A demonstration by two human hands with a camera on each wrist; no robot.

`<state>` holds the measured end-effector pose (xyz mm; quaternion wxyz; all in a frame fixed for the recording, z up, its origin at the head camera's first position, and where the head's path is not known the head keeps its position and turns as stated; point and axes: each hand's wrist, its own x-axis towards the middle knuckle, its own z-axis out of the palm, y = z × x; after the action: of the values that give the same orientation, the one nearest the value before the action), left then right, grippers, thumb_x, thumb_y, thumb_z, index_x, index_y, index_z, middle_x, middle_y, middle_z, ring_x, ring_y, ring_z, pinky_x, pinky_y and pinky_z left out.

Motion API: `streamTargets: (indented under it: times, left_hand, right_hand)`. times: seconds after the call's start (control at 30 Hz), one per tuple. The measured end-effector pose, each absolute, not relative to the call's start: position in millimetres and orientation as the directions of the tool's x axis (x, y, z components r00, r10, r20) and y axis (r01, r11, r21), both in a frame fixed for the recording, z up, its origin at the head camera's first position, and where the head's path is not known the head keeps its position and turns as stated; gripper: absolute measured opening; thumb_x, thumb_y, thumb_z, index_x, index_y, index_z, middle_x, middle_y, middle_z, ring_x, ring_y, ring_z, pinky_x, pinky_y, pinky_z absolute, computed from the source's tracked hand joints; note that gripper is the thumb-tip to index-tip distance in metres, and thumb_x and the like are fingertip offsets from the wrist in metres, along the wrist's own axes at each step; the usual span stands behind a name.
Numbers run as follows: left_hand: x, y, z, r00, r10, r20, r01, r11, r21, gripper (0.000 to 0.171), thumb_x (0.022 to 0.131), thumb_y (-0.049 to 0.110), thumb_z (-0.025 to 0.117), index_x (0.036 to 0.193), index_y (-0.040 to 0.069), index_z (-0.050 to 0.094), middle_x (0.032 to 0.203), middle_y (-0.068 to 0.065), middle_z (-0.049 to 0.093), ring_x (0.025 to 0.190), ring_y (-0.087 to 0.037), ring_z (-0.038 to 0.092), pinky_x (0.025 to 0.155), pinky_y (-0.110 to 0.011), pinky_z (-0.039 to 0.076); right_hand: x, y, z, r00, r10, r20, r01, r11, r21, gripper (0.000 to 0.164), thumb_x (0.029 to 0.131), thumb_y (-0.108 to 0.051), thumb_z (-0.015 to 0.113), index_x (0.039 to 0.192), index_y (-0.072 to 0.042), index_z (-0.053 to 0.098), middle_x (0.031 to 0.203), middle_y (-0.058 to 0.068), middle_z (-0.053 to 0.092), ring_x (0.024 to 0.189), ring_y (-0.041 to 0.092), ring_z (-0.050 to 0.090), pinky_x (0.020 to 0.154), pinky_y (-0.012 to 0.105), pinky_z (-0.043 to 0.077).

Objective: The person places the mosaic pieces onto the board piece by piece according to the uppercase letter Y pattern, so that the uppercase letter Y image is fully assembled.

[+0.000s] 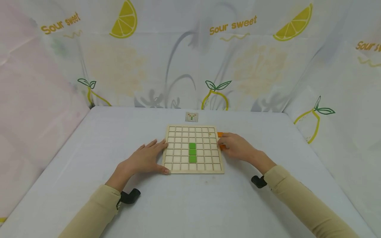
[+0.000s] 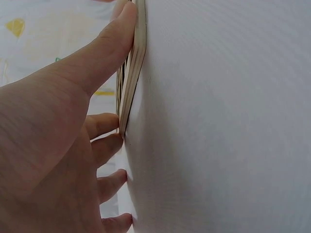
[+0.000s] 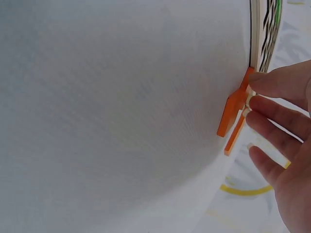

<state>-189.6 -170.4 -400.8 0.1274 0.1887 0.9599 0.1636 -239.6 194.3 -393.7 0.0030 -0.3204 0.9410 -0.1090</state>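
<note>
Head view shows you a board (image 1: 193, 172) lying flat on the white table (image 1: 193, 205), its grid seven cells by seven, forty-nine in all. Three of those cells hold green tiles (image 1: 192, 152), one apiece, stacked as a line in the middle column, in the fourth, fifth and sixth rows from the far edge. Orange tiles (image 1: 220, 134) lie outside the board, just beside its right edge; you can make out at least two, but your right hand (image 1: 238, 145) covers part of the group, so the full count cannot be told.

Your left hand (image 1: 146, 158) is spread, thumb at the near left corner, fingers along the left edge. Your right hand has its fingers bent, thumb and fingertips at the orange tiles; whether they pinch one, you cannot tell, even from the right wrist.

Both wrist views catch the board nearly edge-on, hiding most of the grid from you. One small card (image 1: 191, 116) sits beyond the far edge, its printed grid too tiny to read well. Behind, the cloth (image 1: 166, 49) carries "Sour sweet" three times, the rightmost cut off by the frame.
</note>
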Motion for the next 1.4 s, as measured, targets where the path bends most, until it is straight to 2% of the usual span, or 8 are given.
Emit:
streamTargets:
  times: [0.13, 0.37, 0.7, 1.03, 1.4]
  left_hand:
    - [-189.2, -170.3, -400.5, -0.897, 0.401, -0.184, 0.318, 0.877, 0.359, 0.113, 0.069, 0.067, 0.079, 0.157, 0.015, 0.031, 0.167, -0.004, 0.022, 0.154, -0.038, 0.016, 0.119, -0.069, 0.016]
    - [-188.1, -170.9, -399.8, -0.897, 0.405, -0.175, 0.324, 0.874, 0.361, 0.113, 0.069, 0.067, 0.079, 0.157, 0.015, 0.032, 0.167, -0.005, 0.023, 0.154, -0.039, 0.017, 0.118, -0.069, 0.017]
    - [-188.5, -172.0, -400.8, -0.897, 0.406, -0.178, 0.326, 0.876, 0.356, 0.113, 0.069, 0.068, 0.078, 0.157, 0.015, 0.031, 0.167, -0.005, 0.022, 0.154, -0.038, 0.016, 0.118, -0.069, 0.017]
    - [-188.2, -172.3, -401.0, -0.897, 0.405, -0.175, 0.324, 0.875, 0.360, 0.112, 0.069, 0.067, 0.078, 0.157, 0.015, 0.031, 0.167, -0.005, 0.022, 0.154, -0.038, 0.016, 0.118, -0.069, 0.017]
    - [-187.4, -169.8, -399.2, -0.897, 0.409, -0.170, 0.329, 0.873, 0.360, 0.112, 0.070, 0.067, 0.078, 0.157, 0.015, 0.031, 0.167, -0.005, 0.022, 0.154, -0.039, 0.016, 0.118, -0.069, 0.016]
  right_hand:
    - [-238.6, 194.6, -393.2, -0.805, -0.591, 0.055, -0.589, 0.783, -0.201, 0.020, 0.086, 0.004, 0.067, 0.097, -0.012, 0.074, 0.099, 0.001, 0.069, 0.101, 0.021, 0.065, 0.092, 0.041, 0.054]
    - [-238.6, 196.6, -397.2, -0.802, -0.595, 0.060, -0.591, 0.774, -0.226, 0.019, 0.086, 0.005, 0.067, 0.091, -0.013, 0.074, 0.092, -0.002, 0.066, 0.084, 0.013, 0.058, 0.082, 0.034, 0.053]
    - [-238.8, 196.1, -399.9, -0.808, -0.587, 0.053, -0.582, 0.781, -0.228, 0.019, 0.088, 0.004, 0.066, 0.089, -0.013, 0.073, 0.091, -0.001, 0.065, 0.086, 0.015, 0.058, 0.085, 0.036, 0.053]
    - [-240.1, 193.9, -400.1, -0.814, -0.579, 0.042, -0.574, 0.791, -0.213, 0.018, 0.086, 0.003, 0.069, 0.085, -0.015, 0.069, 0.082, -0.001, 0.058, 0.077, 0.015, 0.049, 0.073, 0.029, 0.044]
    - [-239.7, 193.7, -399.1, -0.827, -0.562, 0.027, -0.555, 0.807, -0.200, 0.019, 0.081, 0.002, 0.071, 0.085, -0.016, 0.066, 0.081, -0.001, 0.054, 0.076, 0.016, 0.047, 0.069, 0.029, 0.040]
